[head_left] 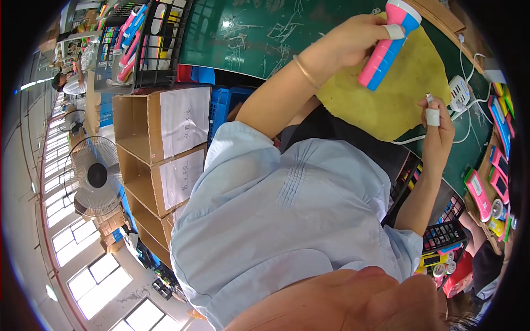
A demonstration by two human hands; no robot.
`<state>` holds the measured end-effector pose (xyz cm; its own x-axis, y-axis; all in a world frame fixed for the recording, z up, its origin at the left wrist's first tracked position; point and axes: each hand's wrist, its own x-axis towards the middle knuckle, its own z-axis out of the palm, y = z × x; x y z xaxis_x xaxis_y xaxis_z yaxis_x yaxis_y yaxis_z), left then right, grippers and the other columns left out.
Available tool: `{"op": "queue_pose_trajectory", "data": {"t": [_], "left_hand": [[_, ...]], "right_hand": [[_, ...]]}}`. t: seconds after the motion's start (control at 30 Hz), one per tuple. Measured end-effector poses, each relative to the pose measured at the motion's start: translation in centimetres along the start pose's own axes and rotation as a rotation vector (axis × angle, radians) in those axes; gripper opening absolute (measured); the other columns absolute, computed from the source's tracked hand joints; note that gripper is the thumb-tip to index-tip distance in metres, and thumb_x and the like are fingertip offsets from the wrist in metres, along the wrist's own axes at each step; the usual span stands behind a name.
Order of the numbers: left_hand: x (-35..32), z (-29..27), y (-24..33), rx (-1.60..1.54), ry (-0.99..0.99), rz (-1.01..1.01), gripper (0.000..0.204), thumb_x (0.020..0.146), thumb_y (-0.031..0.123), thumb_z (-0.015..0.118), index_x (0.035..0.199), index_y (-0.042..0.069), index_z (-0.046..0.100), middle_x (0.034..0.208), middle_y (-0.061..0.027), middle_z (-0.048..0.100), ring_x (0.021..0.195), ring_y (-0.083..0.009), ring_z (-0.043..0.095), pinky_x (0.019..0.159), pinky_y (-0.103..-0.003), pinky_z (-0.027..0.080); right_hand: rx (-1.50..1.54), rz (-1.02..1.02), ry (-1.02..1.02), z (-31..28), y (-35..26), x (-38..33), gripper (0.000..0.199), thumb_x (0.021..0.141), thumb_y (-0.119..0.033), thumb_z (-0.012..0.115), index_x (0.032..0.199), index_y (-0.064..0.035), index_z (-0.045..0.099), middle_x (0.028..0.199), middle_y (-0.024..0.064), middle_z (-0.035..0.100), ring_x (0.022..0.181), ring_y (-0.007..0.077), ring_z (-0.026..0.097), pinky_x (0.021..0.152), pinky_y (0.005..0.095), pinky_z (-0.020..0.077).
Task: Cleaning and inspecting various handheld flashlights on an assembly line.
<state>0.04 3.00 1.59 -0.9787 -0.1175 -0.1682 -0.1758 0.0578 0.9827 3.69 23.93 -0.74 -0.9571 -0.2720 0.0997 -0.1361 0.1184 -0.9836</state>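
My left hand (364,39) is closed around the upper body of a pink-and-blue flashlight (381,60), whose wide, white-rimmed head points away from me. A piece of white tape wraps my left thumb. Beneath the flashlight lies a round yellow mat (408,105) on the green table. To the right of the mat, my right hand (439,124) is raised with its fingers pinched on a small shiny metal piece (429,98); its exact kind is too small to make out. White tape also covers one digit of that hand.
A white power strip (459,92) with cables lies beyond my right hand. Black crates (157,47) of coloured flashlights stand at far left, above cardboard compartments (135,132). Several pink and yellow devices (478,194) line the right side. A fan (97,175) stands at left.
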Motion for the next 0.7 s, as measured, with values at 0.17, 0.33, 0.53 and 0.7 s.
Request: {"op": "queue_pose_trajectory", "data": {"t": [0.17,0.33,0.53,0.7], "left_hand": [[-2.1,1.1,-1.0,-0.704,-0.382,-0.163,0.040,0.083,0.026,0.057,0.109,-0.003,0.047,0.091,-0.0101,0.055,0.082,-0.0180,0.056,0.070,-0.031,0.049],[-3.7,2.5,-0.1,-0.378,-0.175,-0.113,0.042,0.086,0.039,0.052,0.103,0.000,0.049,0.090,-0.0088,0.057,0.080,-0.0146,0.058,0.068,-0.029,0.050],[-5.1,3.1,0.3,-0.480,-0.205,0.094,0.038,0.087,0.036,0.051,0.099,0.000,0.050,0.083,-0.0086,0.058,0.072,-0.0132,0.057,0.063,-0.027,0.050],[-4.5,1.9,1.3,-0.592,-0.187,0.020,0.037,0.086,0.037,0.052,0.097,0.002,0.050,0.079,-0.0070,0.058,0.067,-0.0119,0.056,0.058,-0.025,0.048]], "right_hand": [[-0.621,-0.545,-0.160,1.1,-2.5,1.9,0.010,0.077,0.000,0.054,0.088,0.0013,0.054,0.077,0.0094,0.054,0.073,0.0249,0.051,0.065,0.0317,0.0424],[-0.833,-0.644,-0.266,1.1,-4.2,2.8,0.018,0.066,0.006,0.053,0.083,0.0016,0.051,0.078,0.0133,0.050,0.073,0.0321,0.047,0.066,0.0375,0.0413],[-0.103,-0.507,-0.826,-1.6,-5.5,1.9,0.017,0.061,0.008,0.051,0.075,-0.0007,0.050,0.077,0.0101,0.052,0.079,0.0323,0.050,0.070,0.0370,0.0417],[-0.326,-0.449,-0.162,0.9,-6.0,-1.6,0.012,0.066,0.004,0.058,0.075,-0.0012,0.052,0.072,0.0094,0.050,0.072,0.0282,0.050,0.060,0.0323,0.0417]]}}
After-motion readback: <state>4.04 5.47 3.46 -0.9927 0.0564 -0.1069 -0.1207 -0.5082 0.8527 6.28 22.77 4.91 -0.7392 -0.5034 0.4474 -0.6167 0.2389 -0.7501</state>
